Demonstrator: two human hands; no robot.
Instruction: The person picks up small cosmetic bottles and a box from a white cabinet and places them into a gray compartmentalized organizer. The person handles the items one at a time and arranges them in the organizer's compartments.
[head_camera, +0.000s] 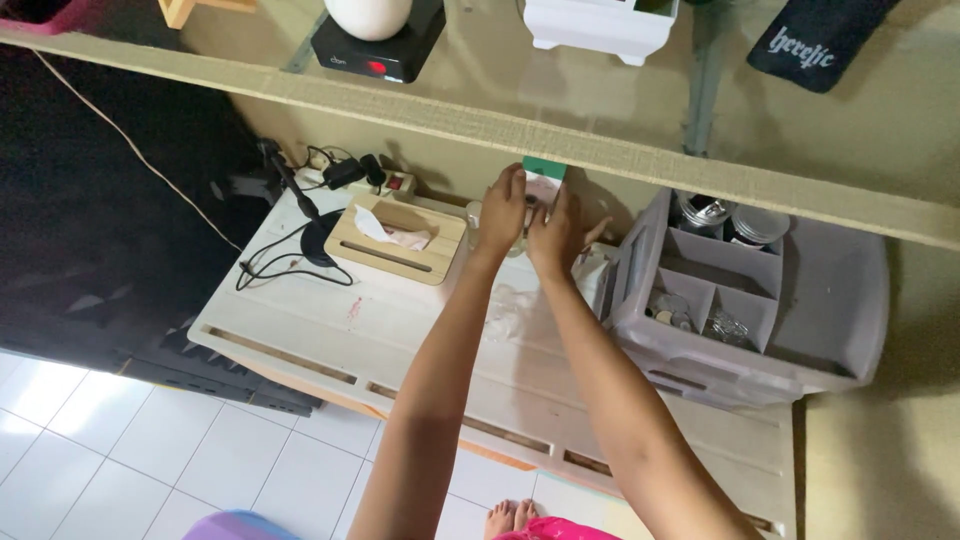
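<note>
My left hand (503, 207) and right hand (553, 232) close together on a small white-and-green box (543, 182) tucked under the rough shelf edge (620, 150), above the slatted white table (330, 330), wooden tissue holder (395, 240) left, grey plastic organizer (800, 330) right.

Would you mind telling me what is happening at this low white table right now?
A person stands over the white table and reaches with both arms to its far edge, under a shelf. The left hand and right hand meet around a small green and white box; the exact grip is hard to see. A wooden tissue holder lies to the left, a grey divided organiser to the right.
</note>
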